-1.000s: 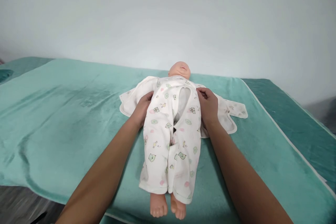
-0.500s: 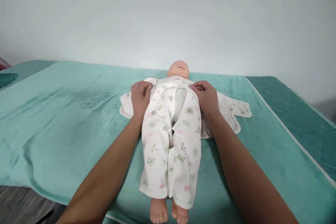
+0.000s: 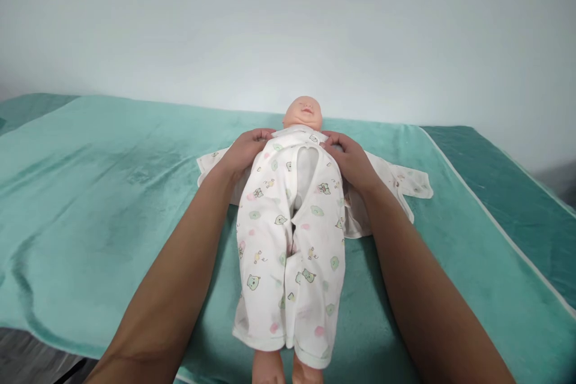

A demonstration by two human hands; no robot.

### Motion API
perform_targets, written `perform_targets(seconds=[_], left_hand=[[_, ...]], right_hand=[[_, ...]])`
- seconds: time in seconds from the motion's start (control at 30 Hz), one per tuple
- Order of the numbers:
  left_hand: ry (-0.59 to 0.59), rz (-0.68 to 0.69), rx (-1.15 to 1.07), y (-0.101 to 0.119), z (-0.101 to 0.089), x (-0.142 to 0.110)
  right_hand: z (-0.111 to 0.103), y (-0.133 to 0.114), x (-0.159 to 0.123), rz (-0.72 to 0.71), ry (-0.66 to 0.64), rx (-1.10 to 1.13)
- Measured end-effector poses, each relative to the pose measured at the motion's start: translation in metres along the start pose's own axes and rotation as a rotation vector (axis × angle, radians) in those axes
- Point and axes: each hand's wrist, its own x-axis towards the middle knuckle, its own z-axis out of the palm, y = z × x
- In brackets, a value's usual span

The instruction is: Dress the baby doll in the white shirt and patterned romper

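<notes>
A baby doll [image 3: 304,113] lies on its back, head far from me and bare feet at the near edge. White baby pants [image 3: 265,234] with green and pink animal prints cover its legs and reach up its body, their split crotch showing a white patch beneath. My left hand [image 3: 249,149] has its fingers closed on the upper left edge of the pants near the doll's chest. On the other side, my right hand [image 3: 350,157] pinches the upper right edge. A matching baby shirt [image 3: 407,181] lies spread under the doll, sleeves out to both sides, partly hidden by my hands.
A teal plush blanket [image 3: 112,192] covers the table under the doll. Darker teal cloth [image 3: 499,174] shows at the right. Behind stands a plain pale wall [image 3: 288,24]. Dark wood-like flooring [image 3: 27,357] appears at the lower left.
My left hand has moved up and inward along the pants' top edge, toward the doll's neck. My right hand stays nearly in place. The view has shifted slightly.
</notes>
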Motion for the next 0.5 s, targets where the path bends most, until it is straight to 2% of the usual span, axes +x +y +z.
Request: perform_targets(seconds=[0.13, 0.23, 0.37, 0.5], left_hand=[[-0.077, 0.029, 0.086, 0.003, -0.003, 0.005], [0.049, 0.067, 0.235, 0.001, 0.0, 0.013], [0.26, 0.161, 0.439, -0.007, 0.006, 0.025], [0.367, 0.168, 0.506, -0.012, 0.01, 0.035]], right_hand=[[0.001, 0.006, 0.006, -0.067, 0.009, -0.049], [0.003, 0.011, 0.013, -0.119, 0.068, -0.139], [0.005, 0.013, 0.023, -0.091, 0.155, -0.245], [0.006, 0.013, 0.033, -0.044, 0.228, -0.335]])
